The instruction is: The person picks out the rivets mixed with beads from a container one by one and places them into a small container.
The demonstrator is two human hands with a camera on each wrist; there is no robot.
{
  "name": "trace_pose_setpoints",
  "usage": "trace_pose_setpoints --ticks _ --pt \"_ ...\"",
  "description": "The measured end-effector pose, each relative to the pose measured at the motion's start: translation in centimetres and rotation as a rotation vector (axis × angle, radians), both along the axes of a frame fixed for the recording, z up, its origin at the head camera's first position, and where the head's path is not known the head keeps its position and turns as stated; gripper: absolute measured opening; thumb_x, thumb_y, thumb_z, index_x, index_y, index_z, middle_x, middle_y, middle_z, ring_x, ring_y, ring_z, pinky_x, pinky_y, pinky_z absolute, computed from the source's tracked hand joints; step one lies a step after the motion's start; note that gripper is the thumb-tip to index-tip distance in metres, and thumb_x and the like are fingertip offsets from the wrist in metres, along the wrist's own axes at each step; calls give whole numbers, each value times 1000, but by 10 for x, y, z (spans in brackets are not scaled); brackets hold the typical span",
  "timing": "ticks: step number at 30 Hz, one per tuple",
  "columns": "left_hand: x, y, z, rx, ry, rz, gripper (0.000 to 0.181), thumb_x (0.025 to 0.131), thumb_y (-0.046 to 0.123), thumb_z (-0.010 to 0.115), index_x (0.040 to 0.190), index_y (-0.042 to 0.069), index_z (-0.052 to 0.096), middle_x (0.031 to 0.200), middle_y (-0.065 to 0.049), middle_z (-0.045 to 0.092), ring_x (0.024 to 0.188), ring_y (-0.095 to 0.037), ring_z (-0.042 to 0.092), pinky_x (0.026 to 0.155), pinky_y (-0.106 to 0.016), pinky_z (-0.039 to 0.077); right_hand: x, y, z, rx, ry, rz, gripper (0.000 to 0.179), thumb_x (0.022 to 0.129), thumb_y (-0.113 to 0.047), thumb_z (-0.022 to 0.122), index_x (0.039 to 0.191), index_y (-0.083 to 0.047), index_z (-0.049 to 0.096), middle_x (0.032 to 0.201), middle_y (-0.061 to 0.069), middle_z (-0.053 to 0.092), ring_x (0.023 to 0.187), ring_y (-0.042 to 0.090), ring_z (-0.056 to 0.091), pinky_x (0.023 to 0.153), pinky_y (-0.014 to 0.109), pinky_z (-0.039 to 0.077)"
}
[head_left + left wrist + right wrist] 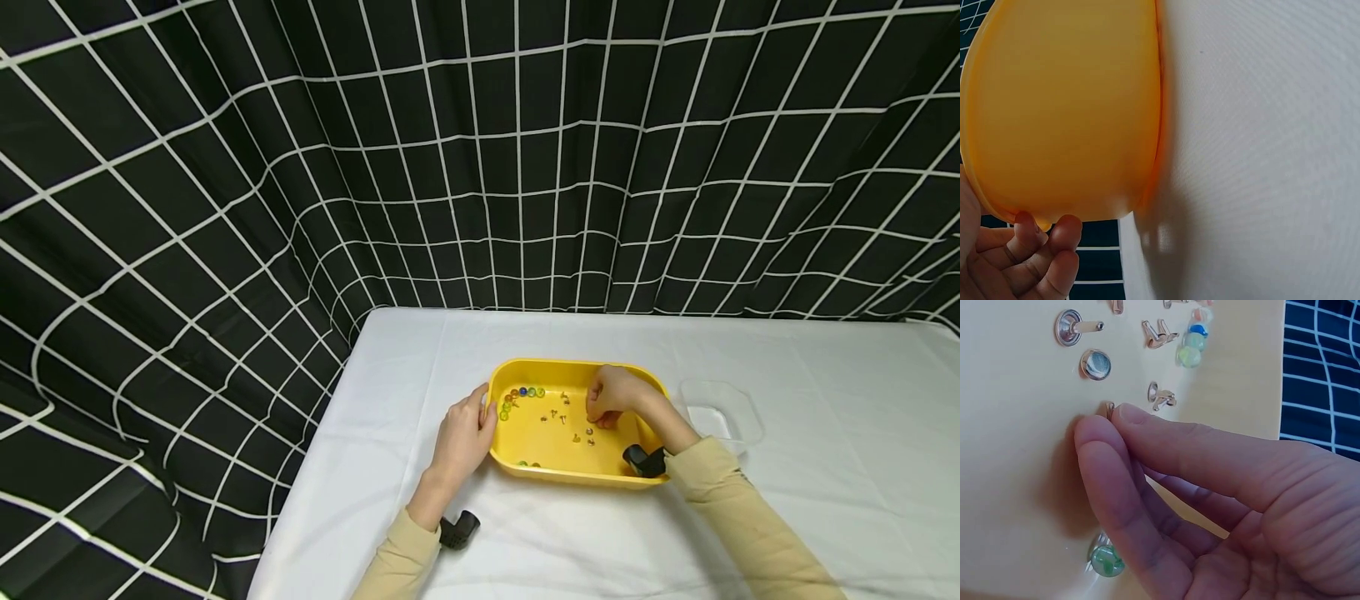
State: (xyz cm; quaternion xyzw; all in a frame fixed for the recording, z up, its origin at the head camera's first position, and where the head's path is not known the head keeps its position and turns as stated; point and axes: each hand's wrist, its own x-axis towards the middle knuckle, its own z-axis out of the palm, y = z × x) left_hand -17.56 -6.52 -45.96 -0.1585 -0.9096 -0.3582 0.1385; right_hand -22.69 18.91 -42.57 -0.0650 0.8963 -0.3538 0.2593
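Note:
A yellow plastic tub [577, 478] stands on the white-covered table. My left hand [461, 433] holds its left rim, and the left wrist view has curled fingers [1063, 234] at the tub's edge. Inside the tub, my right hand [621, 393] pinches a small metal rivet [1110, 410] between thumb and fingertip; most of the rivet is hidden by them. Several loose rivets [1095, 365] lie on the tub floor around those fingertips. Glass marbles [523, 391] line the far left corner, and a green-swirled marble [1107, 560] sits below the fingers in the right wrist view.
To the right of the tub, a clear plastic container [723, 408] stands on the white tablecloth [847, 467], partly behind the right forearm. Black curtains with a white grid [517, 167] hang behind the table and along its left side.

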Motion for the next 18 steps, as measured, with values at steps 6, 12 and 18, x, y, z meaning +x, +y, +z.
trace_pose_setpoints --ticks 6,12,18 --pt "-1 0 -1 2 1 0 35 90 10 56 120 -9 56 58 6 43 47 -3 37 43 -17 34 0 2 0 -4 7 8 6 71 7 68 67 5 63 59 10 62 52 17 60 57 32 53" --pt "-1 0 -1 9 12 -3 34 90 9 56 119 -10 56 59 5 43 48 -3 36 43 -18 34 1 5 3 -17 8 6 5 70 8 68 69 7 63 59 11 62 53 18 62 57 32 53" --pt "0 0 -2 11 5 -4 35 90 9 56 119 -9 56 59 5 43 48 -3 36 43 -17 33 3 8 9 -36 14 -20 7 70 6 70 70 7 64 62 13 64 56 22 64 58 32 53"
